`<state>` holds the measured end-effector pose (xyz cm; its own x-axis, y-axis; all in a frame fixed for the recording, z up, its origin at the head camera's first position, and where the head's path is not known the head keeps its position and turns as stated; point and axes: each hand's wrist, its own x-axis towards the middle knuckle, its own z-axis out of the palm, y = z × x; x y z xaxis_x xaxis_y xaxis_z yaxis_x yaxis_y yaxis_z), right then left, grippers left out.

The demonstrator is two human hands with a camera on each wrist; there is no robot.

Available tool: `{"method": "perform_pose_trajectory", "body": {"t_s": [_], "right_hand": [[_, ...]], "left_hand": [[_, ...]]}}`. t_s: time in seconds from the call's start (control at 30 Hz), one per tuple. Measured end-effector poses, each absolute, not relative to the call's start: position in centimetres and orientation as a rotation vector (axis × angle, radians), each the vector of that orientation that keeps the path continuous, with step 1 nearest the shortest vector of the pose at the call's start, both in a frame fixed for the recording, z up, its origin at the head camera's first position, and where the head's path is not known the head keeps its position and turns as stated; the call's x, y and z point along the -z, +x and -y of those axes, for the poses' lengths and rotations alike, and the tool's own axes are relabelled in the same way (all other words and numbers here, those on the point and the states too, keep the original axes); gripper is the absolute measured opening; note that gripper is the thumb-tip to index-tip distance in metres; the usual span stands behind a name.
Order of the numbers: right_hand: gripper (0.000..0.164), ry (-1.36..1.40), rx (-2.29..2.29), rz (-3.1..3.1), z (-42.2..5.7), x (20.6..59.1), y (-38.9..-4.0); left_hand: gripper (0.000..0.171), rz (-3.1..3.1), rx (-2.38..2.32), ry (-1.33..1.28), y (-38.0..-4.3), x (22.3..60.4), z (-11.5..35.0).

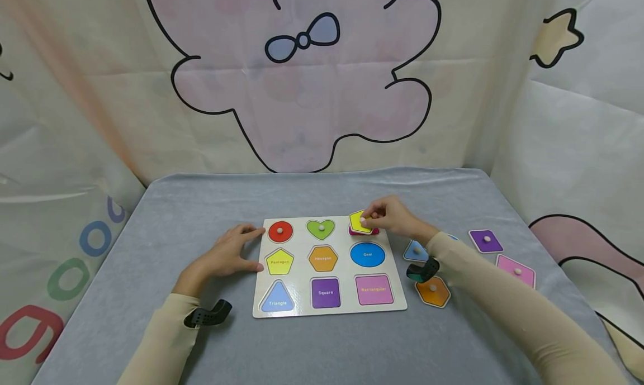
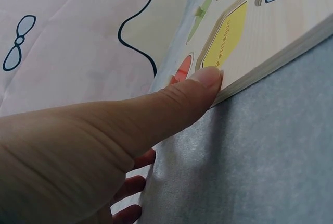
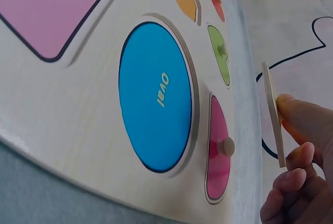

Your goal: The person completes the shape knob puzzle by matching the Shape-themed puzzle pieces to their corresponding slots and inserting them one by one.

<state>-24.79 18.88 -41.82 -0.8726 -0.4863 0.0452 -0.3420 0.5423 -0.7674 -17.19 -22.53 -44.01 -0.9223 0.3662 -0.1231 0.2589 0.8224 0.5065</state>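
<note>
My right hand (image 1: pixel 394 217) pinches a yellow pentagon puzzle piece (image 1: pixel 358 224) above the top right corner of the wooden shape board (image 1: pixel 297 309). The right wrist view shows the piece edge-on, raised off the board. My left hand (image 1: pixel 226 253) rests at the board's left edge, thumb and a fingertip touching it, thumb beside the yellow "Pentagon" recess (image 2: pixel 226 39). Along the board's far row sit a red circle (image 1: pixel 280 232), a green heart (image 1: pixel 320 228) and a magenta half-round piece (image 3: pixel 217 156), each with a knob. The pentagon piece partly hides the magenta one in the head view.
Right of the board lie loose knobbed pieces: a blue triangle (image 1: pixel 415 251), an orange hexagon (image 1: pixel 433 291), a purple square (image 1: pixel 486 241) and a pink rectangle (image 1: pixel 516 271). Another blue piece is mostly hidden by the right sleeve. A printed curtain (image 1: pixel 302 117) hangs behind the cloth-covered table.
</note>
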Motion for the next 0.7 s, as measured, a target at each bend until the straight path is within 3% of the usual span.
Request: {"method": "perform_pose_trajectory", "body": {"t_s": [0.7], "right_hand": [[0.018,-0.673,1.227,-2.546,-16.5,41.9,-24.2]], "left_hand": [[0.091,-2.796,-0.724,0.486,-17.2,44.0,22.5]]}}
